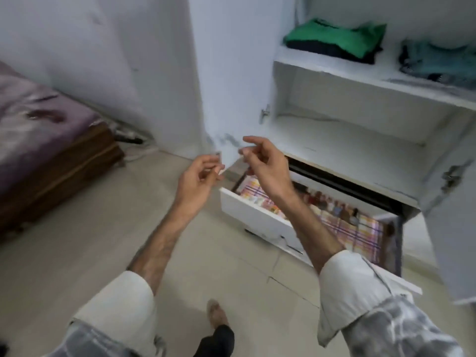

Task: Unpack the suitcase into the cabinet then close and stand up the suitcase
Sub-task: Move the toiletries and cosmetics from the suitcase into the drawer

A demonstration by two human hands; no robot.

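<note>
Head view, as I read it: left hand [198, 176] and right hand [260, 163], fingers loosely curled, holding nothing. Suitcase out of sight. Folded clothes [334, 38] at the cabinet [322, 70] shelf's left corner: soft, light; lift from underneath.

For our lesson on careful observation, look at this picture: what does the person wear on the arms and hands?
Both forearms are bare, with pale cream sleeves rolled up into broad cuffs near the elbows. Above the cuffs the shirt turns to a mottled grey and white pattern. The left hand and right hand are bare: no gloves show, and no watch or bracelet on the wrists. The picture is too blurred to tell about rings.
</note>
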